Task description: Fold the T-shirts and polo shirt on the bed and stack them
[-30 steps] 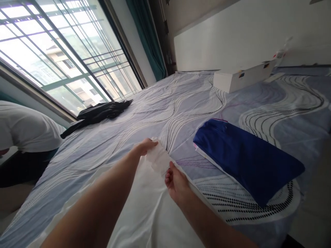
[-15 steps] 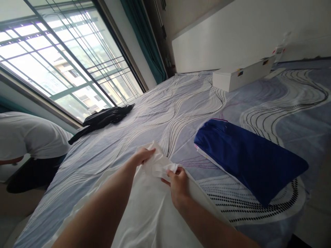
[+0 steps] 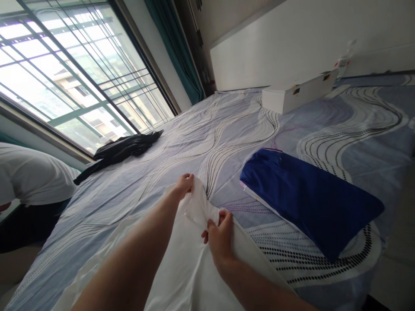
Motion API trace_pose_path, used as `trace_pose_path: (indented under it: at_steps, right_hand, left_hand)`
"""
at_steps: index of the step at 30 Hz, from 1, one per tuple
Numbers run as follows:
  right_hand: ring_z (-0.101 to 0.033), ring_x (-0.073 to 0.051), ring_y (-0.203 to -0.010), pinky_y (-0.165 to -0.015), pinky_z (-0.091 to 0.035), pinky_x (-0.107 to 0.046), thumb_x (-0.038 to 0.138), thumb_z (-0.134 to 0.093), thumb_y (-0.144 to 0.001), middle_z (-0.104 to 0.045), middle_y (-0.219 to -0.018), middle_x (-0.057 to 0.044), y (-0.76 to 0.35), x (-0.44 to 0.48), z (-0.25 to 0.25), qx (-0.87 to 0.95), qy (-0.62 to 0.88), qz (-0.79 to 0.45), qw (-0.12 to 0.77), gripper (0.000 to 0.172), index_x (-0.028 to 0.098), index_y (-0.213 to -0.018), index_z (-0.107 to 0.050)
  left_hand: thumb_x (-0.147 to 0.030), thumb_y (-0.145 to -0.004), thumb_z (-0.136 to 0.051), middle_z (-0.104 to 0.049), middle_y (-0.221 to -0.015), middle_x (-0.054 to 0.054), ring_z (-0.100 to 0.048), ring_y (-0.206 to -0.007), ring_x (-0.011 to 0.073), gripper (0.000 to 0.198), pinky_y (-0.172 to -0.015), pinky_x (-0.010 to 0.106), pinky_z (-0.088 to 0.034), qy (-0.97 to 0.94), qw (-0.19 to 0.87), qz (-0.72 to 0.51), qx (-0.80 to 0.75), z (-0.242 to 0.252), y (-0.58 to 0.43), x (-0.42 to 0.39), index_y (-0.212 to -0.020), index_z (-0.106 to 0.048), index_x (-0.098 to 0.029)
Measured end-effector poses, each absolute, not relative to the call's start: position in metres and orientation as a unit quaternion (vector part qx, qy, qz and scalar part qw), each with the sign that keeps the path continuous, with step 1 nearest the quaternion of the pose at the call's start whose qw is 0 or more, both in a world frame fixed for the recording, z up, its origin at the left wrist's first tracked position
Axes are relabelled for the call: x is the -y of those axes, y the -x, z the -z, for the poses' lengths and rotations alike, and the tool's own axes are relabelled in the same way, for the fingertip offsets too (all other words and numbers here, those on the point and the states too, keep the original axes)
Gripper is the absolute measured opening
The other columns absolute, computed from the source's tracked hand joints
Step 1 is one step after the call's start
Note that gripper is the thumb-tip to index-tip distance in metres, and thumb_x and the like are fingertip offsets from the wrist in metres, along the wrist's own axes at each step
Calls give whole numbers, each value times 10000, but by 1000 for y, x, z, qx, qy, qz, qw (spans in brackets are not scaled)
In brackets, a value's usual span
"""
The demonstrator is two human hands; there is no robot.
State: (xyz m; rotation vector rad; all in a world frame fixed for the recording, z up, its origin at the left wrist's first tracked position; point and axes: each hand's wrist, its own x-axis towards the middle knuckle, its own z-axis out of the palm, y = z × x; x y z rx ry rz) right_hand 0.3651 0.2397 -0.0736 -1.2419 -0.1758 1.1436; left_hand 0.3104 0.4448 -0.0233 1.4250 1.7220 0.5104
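A white garment or cloth (image 3: 181, 259) lies spread on the bed, running from the near edge up to my hands; its exact kind does not show. My left hand (image 3: 184, 185) pinches its far end between thumb and fingers. Lower and to the right, my right hand (image 3: 220, 233) is closed on the cloth's right edge. Between the two hands the fabric is pulled into a crumpled fold. To the right of my right hand lies a folded dark blue garment (image 3: 308, 194), apart from the white one.
The bed (image 3: 181, 147) wears a grey-blue sheet with wavy dotted lines. A long white box (image 3: 292, 97) and a clear bottle (image 3: 343, 60) are near the headboard. Black clothing (image 3: 126, 149) lies by the window. A person in a white shirt (image 3: 35, 172) bends at the left.
My left hand has shifted a little up along the cloth's far end, and the fabric between my hands is stretched wider. The person at the left has moved further toward the edge of view.
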Motion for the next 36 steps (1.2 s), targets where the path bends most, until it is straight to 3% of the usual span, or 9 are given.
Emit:
trace_pose_path:
  at_steps: [4, 8, 15, 17, 21, 25, 28, 33, 36]
  right_hand:
    - [-557, -87, -349, -261, -343, -210, 213, -522, -774, -568, -1003, 11, -367, -239, 72, 116, 571, -507, 636, 314, 262, -1018, -330]
    - [-582, -110, -438, -352, -386, -218, 203, -583, -800, -598, -931, -8, -377, -237, 68, 226, 636, -456, 581, 301, 243, -1026, -389]
    - [-662, -192, -676, -543, -431, -253, 76, -517, -840, -635, -832, -40, -387, -231, 64, 406, 724, -326, 451, 218, 206, -991, -428]
    - [-679, -214, -766, -606, -453, -268, 58, -520, -831, -657, -868, -62, -386, -230, 65, 434, 732, -290, 437, 229, 202, -985, -429]
    - [-684, -238, -864, -693, -465, -285, 26, -533, -800, -687, -936, -101, -384, -229, 67, 475, 742, -233, 411, 262, 185, -995, -460]
    - [-696, -246, -831, -661, -446, -290, 30, -519, -798, -707, -909, -116, -385, -227, 64, 494, 754, -245, 358, 258, 151, -1024, -514]
    - [-704, -252, -808, -650, -437, -296, 50, -525, -805, -724, -884, -122, -386, -225, 58, 506, 754, -262, 326, 267, 131, -1057, -553]
    - [-682, -218, -699, -673, -463, -291, 182, -543, -893, -709, -753, -53, -394, -223, 50, 532, 711, -235, 396, 181, 183, -1042, -645]
    - [-686, -209, -881, -854, -497, -312, 184, -425, -960, -732, -897, -82, -397, -226, 50, 607, 610, -184, 475, 309, 176, -1128, -684]
  left_hand:
    - [-593, -776, -709, -629, -672, 50, -602, -550, 151, 476, -578, 317, -542, -564, 402, -123, -711, 21, -308, -441, -855, -611, -134]
    - [-528, -648, -834, -629, -598, 61, -593, -526, 175, 465, -563, 348, -535, -562, 393, -45, -727, 13, -293, -430, -756, -614, -133]
    - [-535, -928, -475, -532, -584, -30, -509, -505, 107, 389, -539, 243, -452, -617, 332, -101, -706, 12, -279, -414, -838, -584, -173]
    - [-557, -925, -455, -462, -519, -46, -440, -455, 105, 423, -492, 243, -381, -634, 299, -83, -709, 13, -274, -411, -759, -567, -185]
    - [-579, -817, -610, -431, -465, -43, -420, -464, 113, 459, -495, 260, -285, -675, 232, -21, -700, 16, -258, -405, -580, -523, -196]
    - [-466, -793, -655, -445, -438, -35, -483, -496, 132, 394, -532, 259, -289, -701, 171, 23, -692, 18, -245, -402, -534, -531, -196]
    - [-531, -843, -571, -506, -437, 0, -542, -486, 165, 443, -539, 271, -333, -702, 142, 45, -697, 19, -245, -404, -553, -568, -196]
    - [-666, -905, -364, -729, -771, 134, -693, -750, 266, 635, -657, 323, -466, -713, 91, 13, -695, 22, -277, -419, -821, -702, -135]
    - [-562, -939, -374, -669, -1234, 259, -618, -1176, 361, 657, -913, 422, -483, -735, 46, -22, -676, 33, -304, -417, -1244, -616, -33]
